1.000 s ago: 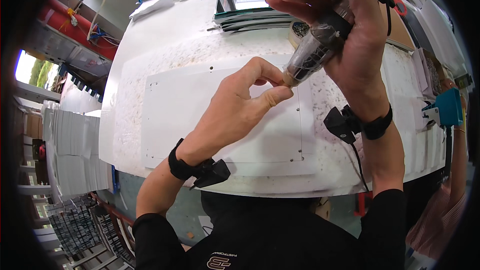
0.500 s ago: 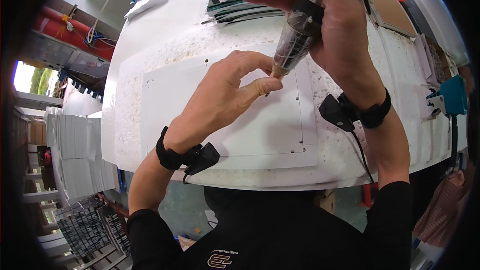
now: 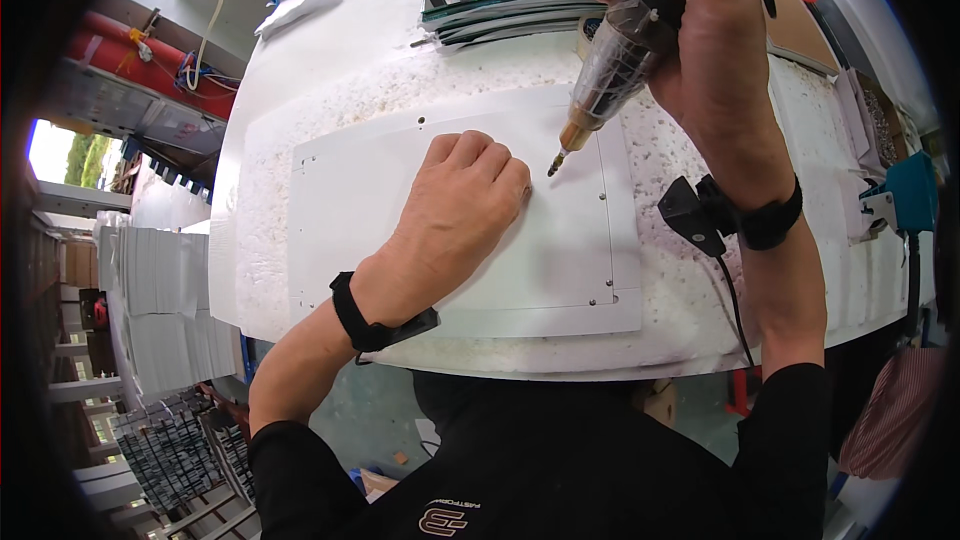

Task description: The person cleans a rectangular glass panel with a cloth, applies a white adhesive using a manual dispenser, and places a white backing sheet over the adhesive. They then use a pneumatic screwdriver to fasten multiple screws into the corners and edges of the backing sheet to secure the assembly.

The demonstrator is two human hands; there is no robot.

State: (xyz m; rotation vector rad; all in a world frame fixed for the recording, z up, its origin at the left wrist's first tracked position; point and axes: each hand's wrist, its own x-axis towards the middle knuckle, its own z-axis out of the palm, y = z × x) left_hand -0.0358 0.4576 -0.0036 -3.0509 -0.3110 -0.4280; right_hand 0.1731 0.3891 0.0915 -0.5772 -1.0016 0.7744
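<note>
My right hand (image 3: pixel 715 70) grips a taped inline power screwdriver (image 3: pixel 615 60), which slants down to the left. Some of its fingers stretch out past the tool's body. The screwdriver's bit (image 3: pixel 557 162) points at a flat white panel (image 3: pixel 530 265) with its tip near the surface; I cannot tell if anything sits on it. To the left of the bit, my left hand (image 3: pixel 450 205) rests knuckles up over the panel, fingers curled. Whatever those fingers hold, if anything, is hidden. Small dark screws or holes (image 3: pixel 603 197) dot the panel along its edges.
The panel lies on a pitted white work surface (image 3: pixel 258 240). Behind it are stacked glass-like plates (image 3: pixel 500 25) and a tape roll (image 3: pixel 588 32). A teal tool (image 3: pixel 905 195) hangs at the right edge; stacked white sheets (image 3: pixel 150 275) stand left.
My left hand has let go of the screwdriver's tip, drawn away to the left and curled over the panel. The right hand and screwdriver have shifted slightly right, and the bit now shows.
</note>
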